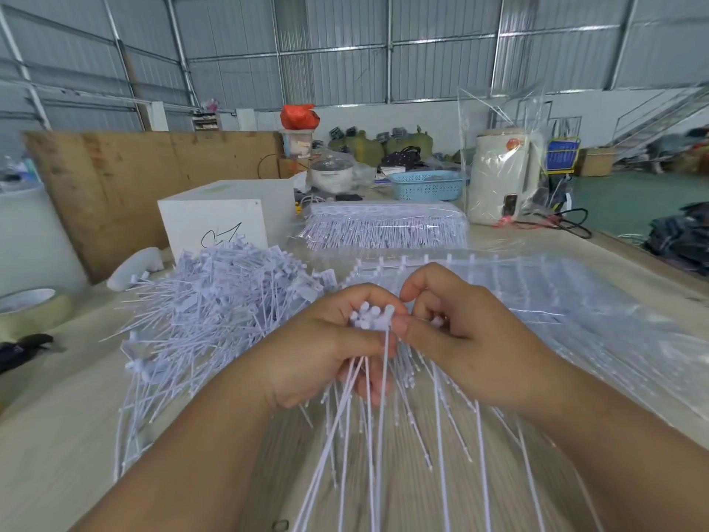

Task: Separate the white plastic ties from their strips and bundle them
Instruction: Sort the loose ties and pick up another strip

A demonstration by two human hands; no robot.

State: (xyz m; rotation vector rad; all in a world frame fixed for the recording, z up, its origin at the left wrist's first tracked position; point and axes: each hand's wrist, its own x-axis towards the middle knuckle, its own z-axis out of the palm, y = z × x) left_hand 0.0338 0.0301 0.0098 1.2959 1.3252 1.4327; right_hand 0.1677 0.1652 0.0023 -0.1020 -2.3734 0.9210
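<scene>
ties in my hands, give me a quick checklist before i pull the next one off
1. Left hand grips the bunch of ties, heads up together: ok.
2. Right hand fingers pinch a tie at the bunch's top: ok.
3. Tails hang free below the hands, fanned out, none caught: cannot tell, blurred.
4. Strip with unseparated ties lies on the table just beyond the hands: ok.
5. Pile of loose ties sits left, apart from the bunch: ok.
6. Something to bind the bundle: cannot tell, none clearly seen.
</scene>
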